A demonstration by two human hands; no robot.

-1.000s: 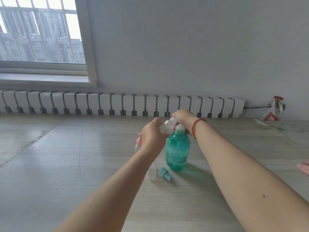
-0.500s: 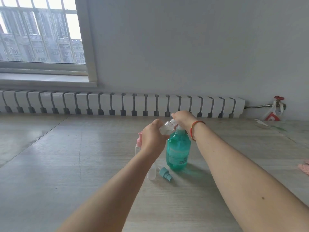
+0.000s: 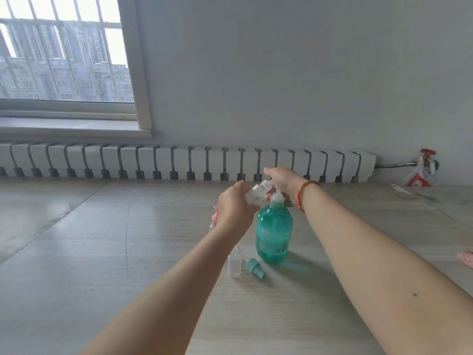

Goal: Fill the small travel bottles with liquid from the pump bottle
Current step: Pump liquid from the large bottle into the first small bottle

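Note:
A teal pump bottle (image 3: 274,234) with a white pump neck stands on the pale wooden surface. My right hand (image 3: 282,181) lies on top of its pump head, which it covers. My left hand (image 3: 234,207) grips a small clear travel bottle (image 3: 254,194), tilted with its mouth toward the pump spout. A second clear travel bottle (image 3: 234,265) stands by my left forearm, and a loose teal spray cap (image 3: 254,269) lies beside it. A pink-topped small bottle (image 3: 214,219) is mostly hidden behind my left hand.
A long white radiator (image 3: 189,162) runs along the wall behind the surface, with a red-handled valve (image 3: 426,156) and a plastic bag at its right end. Something pink (image 3: 467,260) lies at the right edge of the surface. A barred window is at the upper left.
My right hand has risen a little with the pump head. My left hand keeps the clear bottle at the spout.

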